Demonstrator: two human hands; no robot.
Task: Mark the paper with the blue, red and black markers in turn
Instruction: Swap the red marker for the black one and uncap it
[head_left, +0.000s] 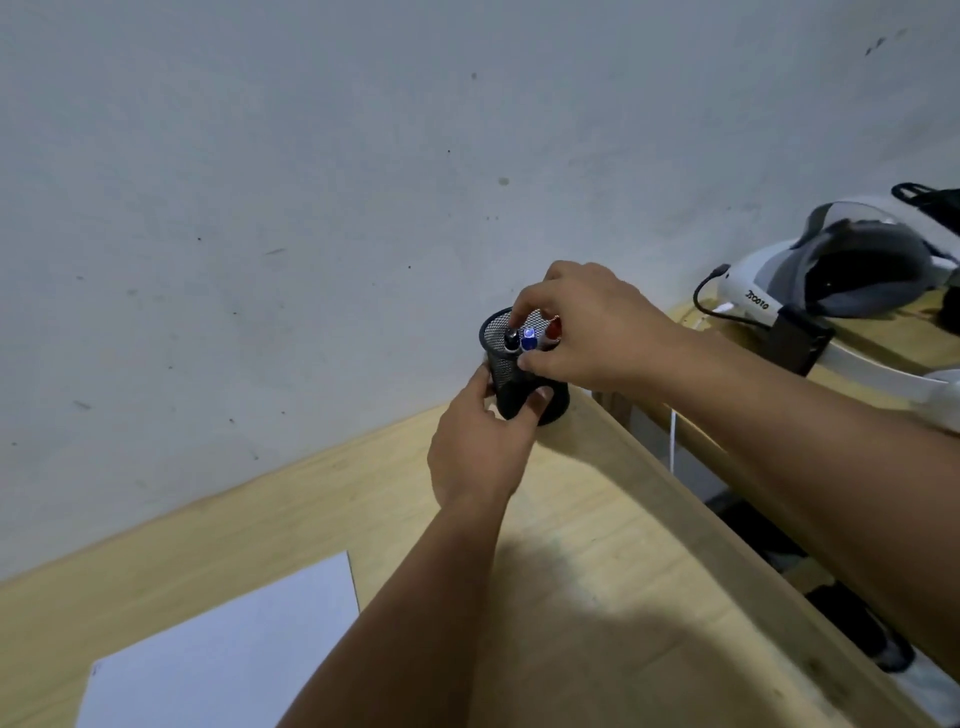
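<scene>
A black mesh pen cup (506, 371) stands at the far corner of the wooden table, against the wall. Three markers stand in it: a black marker (511, 339), a blue marker (529, 340) and a red marker (554, 328). My left hand (480, 447) grips the cup's lower wall. My right hand (587, 327) hovers over the cup's mouth, with thumb and forefinger closing around the blue marker's top; whether they pinch it is unclear. A white sheet of paper (223, 654) lies on the table at the lower left.
The wooden table (597, 571) ends at a right edge close to the cup. Beyond a gap, a second wooden surface holds a white headset (831, 270) with a black cable. A grey wall rises right behind the cup.
</scene>
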